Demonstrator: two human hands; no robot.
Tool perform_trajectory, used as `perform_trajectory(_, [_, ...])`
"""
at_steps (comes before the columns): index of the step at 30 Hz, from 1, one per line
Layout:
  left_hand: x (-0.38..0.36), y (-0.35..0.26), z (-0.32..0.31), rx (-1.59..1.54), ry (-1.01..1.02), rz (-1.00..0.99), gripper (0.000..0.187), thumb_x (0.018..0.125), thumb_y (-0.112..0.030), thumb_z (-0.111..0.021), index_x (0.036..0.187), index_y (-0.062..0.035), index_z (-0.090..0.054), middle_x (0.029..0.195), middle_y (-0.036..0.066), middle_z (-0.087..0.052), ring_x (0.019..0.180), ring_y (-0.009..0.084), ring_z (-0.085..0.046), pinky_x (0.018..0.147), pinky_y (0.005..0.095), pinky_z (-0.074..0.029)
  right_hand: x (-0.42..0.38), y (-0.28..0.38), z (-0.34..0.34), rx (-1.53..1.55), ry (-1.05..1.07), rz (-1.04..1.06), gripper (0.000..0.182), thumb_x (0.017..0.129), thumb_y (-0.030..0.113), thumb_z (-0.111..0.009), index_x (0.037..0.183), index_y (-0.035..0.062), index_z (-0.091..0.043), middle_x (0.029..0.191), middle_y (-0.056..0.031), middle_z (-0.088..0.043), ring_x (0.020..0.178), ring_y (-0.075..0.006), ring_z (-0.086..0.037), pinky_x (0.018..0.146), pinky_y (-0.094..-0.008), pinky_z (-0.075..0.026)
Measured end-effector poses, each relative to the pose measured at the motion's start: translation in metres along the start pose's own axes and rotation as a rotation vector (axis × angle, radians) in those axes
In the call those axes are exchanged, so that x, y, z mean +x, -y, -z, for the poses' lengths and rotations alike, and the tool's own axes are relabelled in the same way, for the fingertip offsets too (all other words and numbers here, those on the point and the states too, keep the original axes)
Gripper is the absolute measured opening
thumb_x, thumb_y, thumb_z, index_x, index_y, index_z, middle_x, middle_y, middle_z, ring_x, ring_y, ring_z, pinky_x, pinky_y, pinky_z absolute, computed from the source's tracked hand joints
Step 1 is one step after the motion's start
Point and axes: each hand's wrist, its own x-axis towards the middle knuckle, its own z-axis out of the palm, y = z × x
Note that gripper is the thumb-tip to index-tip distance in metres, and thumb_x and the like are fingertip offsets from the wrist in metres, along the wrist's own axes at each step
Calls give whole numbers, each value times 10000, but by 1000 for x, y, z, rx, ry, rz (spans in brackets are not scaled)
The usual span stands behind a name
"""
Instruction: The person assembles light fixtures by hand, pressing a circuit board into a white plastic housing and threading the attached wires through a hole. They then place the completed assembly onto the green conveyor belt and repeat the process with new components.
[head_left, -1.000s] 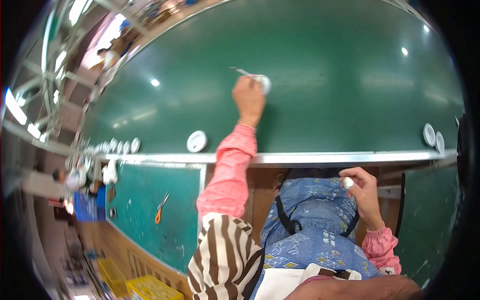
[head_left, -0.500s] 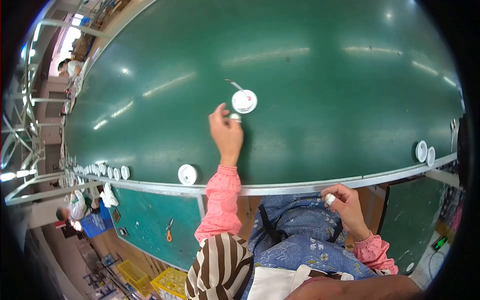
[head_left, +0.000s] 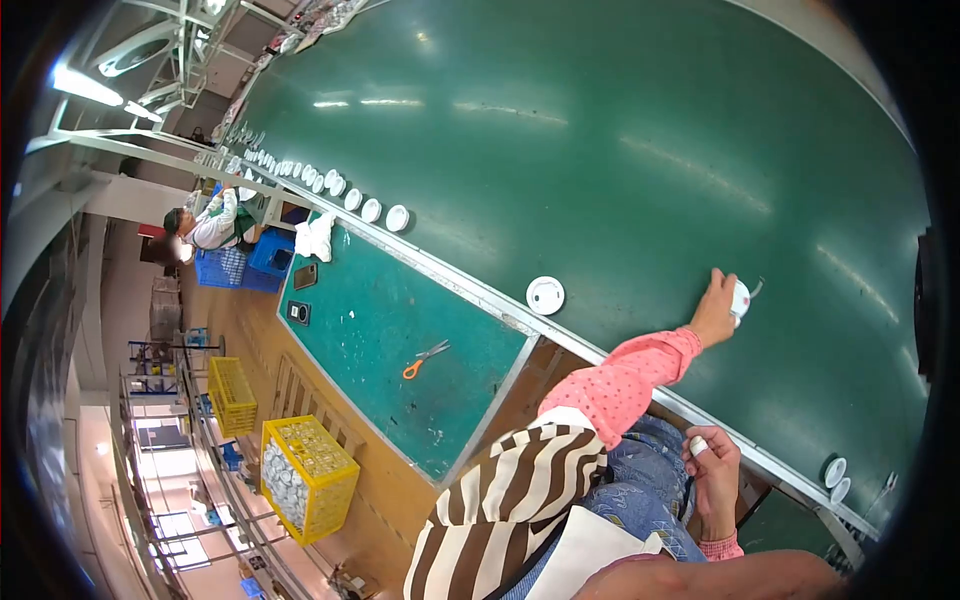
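Note:
My left hand reaches out over the green table. Its fingers close on the near edge of a white round disc. The disc has a small red spot and a short pale wire sticking out at its far side. Part of it is hidden behind my fingers. Near my lap, just off the table's front edge, my right hand is loosely closed. A white cover sits on its thumb tip, and I see nothing held in the fingers.
A white round part lies near the table edge, with a row of similar parts farther left. Two more discs are at right. Orange-handled scissors lie on the lower green board. A yellow crate stands on the floor; a person sits beyond.
The view has swung left. My left hand has gone from beside the disc to gripping it, and the disc now looks tilted. My right hand stays near my lap.

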Motion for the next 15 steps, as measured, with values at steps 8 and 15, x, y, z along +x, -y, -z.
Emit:
perform_trajectory(8, [-87, -8, -18, 376, -204, -116, 573, 774, -27, -677, 1323, -44, -513, 1165, 187, -524, 1084, 379, -547, 911, 471, -447, -80, -23, 136, 138, -177, 110, 162, 936, 48, -616, 1086, 4, -657, 877, -40, -655, 710, -81, -583, 560, -198, -416])
perform_trajectory(15, [-160, -9, -19, 709, -99, -91, 465, 857, -59, -570, 1317, -123, -565, 1159, 153, -575, 1092, 351, -552, 905, 513, -419, -142, -57, 205, 268, -356, 102, 204, 922, 54, -594, 1101, -4, -672, 880, -33, -642, 677, -82, -539, 564, -194, -386])
